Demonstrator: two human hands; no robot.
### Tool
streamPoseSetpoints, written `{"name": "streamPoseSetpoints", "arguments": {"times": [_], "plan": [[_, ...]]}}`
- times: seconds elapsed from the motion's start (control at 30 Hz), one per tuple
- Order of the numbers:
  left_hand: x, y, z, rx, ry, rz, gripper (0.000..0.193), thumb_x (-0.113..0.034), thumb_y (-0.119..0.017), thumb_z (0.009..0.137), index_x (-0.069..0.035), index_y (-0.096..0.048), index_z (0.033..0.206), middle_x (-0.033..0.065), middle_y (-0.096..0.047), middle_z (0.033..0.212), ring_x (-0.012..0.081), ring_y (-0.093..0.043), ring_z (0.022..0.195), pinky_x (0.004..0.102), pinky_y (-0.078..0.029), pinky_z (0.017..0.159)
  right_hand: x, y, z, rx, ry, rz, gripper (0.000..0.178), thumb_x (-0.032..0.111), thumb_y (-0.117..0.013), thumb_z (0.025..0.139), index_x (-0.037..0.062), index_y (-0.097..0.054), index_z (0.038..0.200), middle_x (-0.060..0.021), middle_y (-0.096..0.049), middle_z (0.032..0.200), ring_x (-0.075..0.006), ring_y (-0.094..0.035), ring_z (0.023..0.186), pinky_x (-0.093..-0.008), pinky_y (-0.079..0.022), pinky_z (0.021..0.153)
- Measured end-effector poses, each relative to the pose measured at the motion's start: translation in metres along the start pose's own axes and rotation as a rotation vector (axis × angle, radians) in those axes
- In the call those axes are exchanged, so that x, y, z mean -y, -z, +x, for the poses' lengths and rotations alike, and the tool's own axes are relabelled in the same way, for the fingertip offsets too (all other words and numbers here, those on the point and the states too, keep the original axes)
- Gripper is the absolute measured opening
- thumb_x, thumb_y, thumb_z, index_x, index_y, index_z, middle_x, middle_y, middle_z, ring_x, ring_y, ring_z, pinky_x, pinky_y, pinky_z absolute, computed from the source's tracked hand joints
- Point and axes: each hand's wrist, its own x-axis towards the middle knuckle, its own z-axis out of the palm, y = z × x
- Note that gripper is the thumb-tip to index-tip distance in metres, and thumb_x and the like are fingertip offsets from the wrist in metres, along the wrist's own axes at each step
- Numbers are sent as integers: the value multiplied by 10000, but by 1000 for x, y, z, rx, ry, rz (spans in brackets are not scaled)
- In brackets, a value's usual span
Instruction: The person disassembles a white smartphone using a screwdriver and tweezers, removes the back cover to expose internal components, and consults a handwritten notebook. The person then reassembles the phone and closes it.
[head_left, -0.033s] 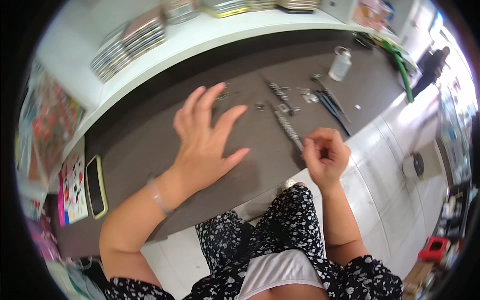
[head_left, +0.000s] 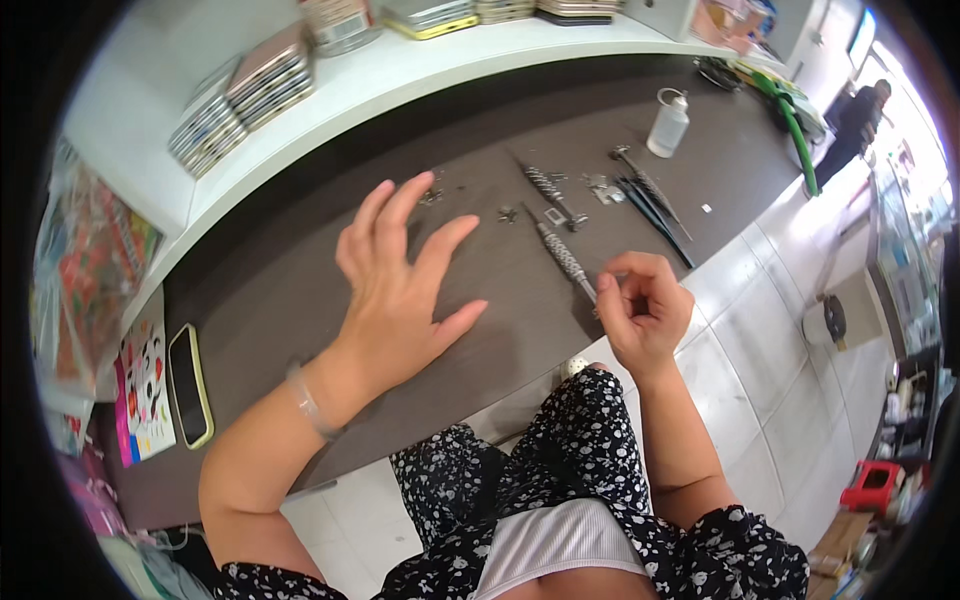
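My left hand (head_left: pixel 385 285) hovers over the brown desk, fingers spread, holding nothing I can see. My right hand (head_left: pixel 648 315) is at the desk's front edge, thumb and fingers curled together; whatever they hold, if anything, is hidden. Close to its fingertips is a slim screwdriver with a knurled silver handle (head_left: pixel 565 253), its thin tip pointing away from me. A second such screwdriver (head_left: pixel 545 185) lies beyond it. Farther right lie another slim silver tool (head_left: pixel 648 182) and dark blue tweezers (head_left: pixel 655 222). Tiny metal parts (head_left: pixel 507 215) and small silver pieces (head_left: pixel 603 190) are scattered about.
A clear squeeze bottle (head_left: pixel 668 125) stands at the back right. On the left lie a phone (head_left: pixel 187 385) and a printed sheet (head_left: pixel 148 385). A white shelf (head_left: pixel 400 70) with stacked phones (head_left: pixel 270 80) borders the back. Another person (head_left: pixel 855 125) stands far off at right.
The view has shifted slightly, so the desk and its tools sit a little more to the left. Both hands keep nearly the same pose.
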Motion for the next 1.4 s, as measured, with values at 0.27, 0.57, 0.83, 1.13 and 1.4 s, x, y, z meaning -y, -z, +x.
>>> {"name": "streamPoseSetpoints", "arguments": {"times": [0.27, 0.57, 0.83, 1.13, 1.4], "plan": [[-5, -1, 4, 48, -5, -69, 628, -217, -779, 615, -159, -526, 1187, 154, -262, 1395, 403, -206, 1272, 516, -202, 1001, -7, 7, -7, -65, -24, -58, 105, -31, -650, 720, 30, -581, 770, 55, -406, 455, -11, -328, 384, -167, -236, 394], [-4, 1, 1, 34, 0, -70, 604, -206, -775, 624, -157, -533, 1176, 150, -259, 1394, 396, -209, 1270, 513, -200, 1000, -1, 2, -3, -48, 3, -77, 122, -37, -652, 702, 34, -568, 754, 57, -374, 452, -12, -315, 391, -168, -238, 399], [-6, 0, 5, 56, -14, -81, 578, -210, -767, 638, -146, -533, 1163, 157, -269, 1386, 399, -204, 1270, 517, -197, 1000, -1, 5, -3, -49, -32, -65, 140, -37, -655, 697, 46, -559, 756, 57, -360, 448, -14, -309, 396, -174, -243, 397], [-5, -3, 3, 12, -52, -53, 555, -219, -756, 651, -121, -526, 1146, 172, -276, 1365, 392, -217, 1257, 531, -224, 945, 0, 5, 0, -39, 11, -110, 160, -29, -661, 670, 58, -548, 742, 51, -348, 435, -32, -302, 384, -185, -256, 397], [2, -7, -7, 6, -32, -60, 530, -276, -741, 669, -122, -540, 1134, 170, -274, 1366, 392, -213, 1265, 560, -237, 935, 0, -3, -4, -29, -45, -27, 125, -17, -651, 727, 38, -547, 770, 55, -431, 499, -6, -347, 435, -162, -270, 426]]}}
